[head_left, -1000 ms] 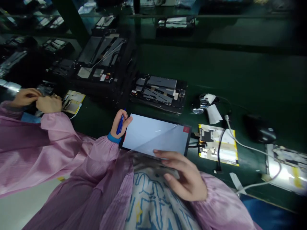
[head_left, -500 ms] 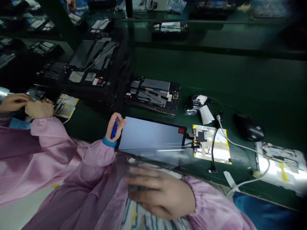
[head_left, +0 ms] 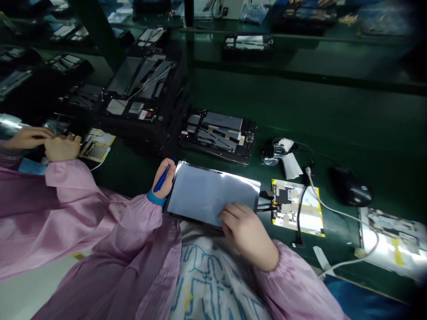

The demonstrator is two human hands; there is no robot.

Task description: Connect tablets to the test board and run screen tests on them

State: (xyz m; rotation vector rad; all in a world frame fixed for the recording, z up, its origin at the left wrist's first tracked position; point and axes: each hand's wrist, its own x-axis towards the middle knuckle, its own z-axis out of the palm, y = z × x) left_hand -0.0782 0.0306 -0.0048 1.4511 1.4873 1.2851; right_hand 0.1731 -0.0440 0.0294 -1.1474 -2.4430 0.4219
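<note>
A tablet screen with a plain grey face is tilted at the bench's front edge. At its left end, my left hand is closed, with a blue pen between the fingers and the thumb against the screen's edge. My right hand lies over the front right part of the screen, fingers bent and close together, tips on the glass; whatever they may pinch is hidden. Short black cables link the screen's right side to an opened board with yellow edges.
Stacked tablet housings rise behind on the left, with another stack beyond the screen. Rightward lie a black mouse, a white cable and a silver panel. A co-worker's hands work at far left.
My right hand has moved up from my lap onto the screen. The red square in the screen's corner and the clear glare at its front right no longer show. My left hand keeps its hold.
</note>
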